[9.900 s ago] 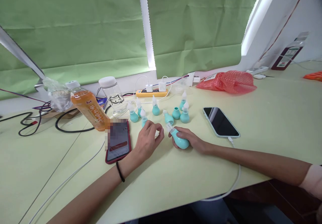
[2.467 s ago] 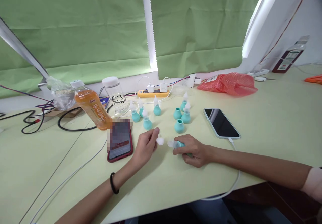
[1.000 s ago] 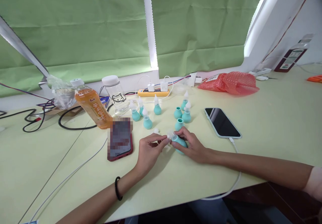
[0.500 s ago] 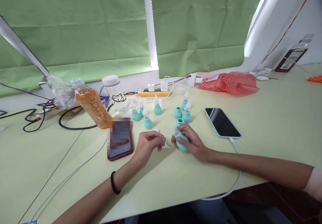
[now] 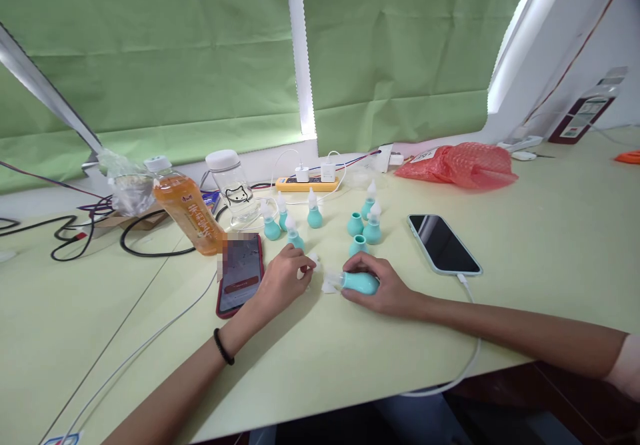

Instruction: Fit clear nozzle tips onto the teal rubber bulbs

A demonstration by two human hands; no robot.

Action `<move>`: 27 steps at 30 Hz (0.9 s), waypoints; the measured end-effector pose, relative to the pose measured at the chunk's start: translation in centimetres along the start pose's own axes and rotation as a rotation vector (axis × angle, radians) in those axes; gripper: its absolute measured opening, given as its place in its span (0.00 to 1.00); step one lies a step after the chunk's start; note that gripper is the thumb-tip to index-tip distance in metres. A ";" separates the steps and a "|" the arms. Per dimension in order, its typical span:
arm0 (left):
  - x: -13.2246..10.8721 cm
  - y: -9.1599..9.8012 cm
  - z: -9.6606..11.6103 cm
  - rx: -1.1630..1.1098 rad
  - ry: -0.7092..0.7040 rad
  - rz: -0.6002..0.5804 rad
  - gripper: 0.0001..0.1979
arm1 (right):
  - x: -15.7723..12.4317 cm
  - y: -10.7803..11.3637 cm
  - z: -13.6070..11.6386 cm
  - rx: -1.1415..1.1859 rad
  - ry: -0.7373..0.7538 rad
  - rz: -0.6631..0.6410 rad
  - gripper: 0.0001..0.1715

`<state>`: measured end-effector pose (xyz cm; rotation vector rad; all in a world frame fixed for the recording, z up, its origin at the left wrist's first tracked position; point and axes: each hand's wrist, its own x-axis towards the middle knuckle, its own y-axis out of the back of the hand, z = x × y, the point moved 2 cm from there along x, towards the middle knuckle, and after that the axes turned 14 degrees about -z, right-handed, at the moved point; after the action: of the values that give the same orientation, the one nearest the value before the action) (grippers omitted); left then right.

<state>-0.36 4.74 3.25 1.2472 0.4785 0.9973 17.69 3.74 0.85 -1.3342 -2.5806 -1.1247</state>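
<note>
My right hand (image 5: pixel 393 289) is closed around a teal nasal aspirator bulb (image 5: pixel 361 283), tipped on its side. A clear piece (image 5: pixel 334 277) at its neck end points left, just over the table. My left hand (image 5: pixel 287 273) has thumb and fingers pinched together beside small white, translucent parts (image 5: pixel 315 259); whatever lies between the fingertips is too small to make out. Behind the left hand, an upright aspirator (image 5: pixel 295 237) is partly covered by it. Two open-necked teal bulbs, one of them the near bulb (image 5: pixel 359 245), stand beyond my right hand beside two tipped aspirators (image 5: pixel 373 229).
A red-cased phone (image 5: pixel 243 278) lies by my left forearm, an orange drink bottle (image 5: pixel 187 208) and clear bottle (image 5: pixel 233 188) behind it. A charging phone (image 5: pixel 445 245) lies right. Farther back are a yellow power strip (image 5: pixel 310 185) and red bubble wrap (image 5: pixel 457 165).
The bulb in my right hand has turned from tilted upward to lying sideways, neck to the left. My left hand has moved left and slightly away from me, apart from the bulb.
</note>
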 end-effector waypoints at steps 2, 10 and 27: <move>-0.4 0.3 0.8 -0.081 0.000 0.081 0.08 | 0.0 -0.1 0.1 -0.048 0.010 -0.014 0.14; -1.5 -0.8 4.0 -0.212 0.006 -0.140 0.19 | -0.3 -0.4 -0.4 0.004 0.076 -0.075 0.10; -0.8 0.0 2.8 -0.306 -0.028 -0.120 0.18 | 1.5 4.0 -2.4 0.239 0.170 -0.007 0.11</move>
<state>1.35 2.49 3.93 0.9463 0.3592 0.9113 18.89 4.83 5.46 -1.1273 -2.5020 -0.8557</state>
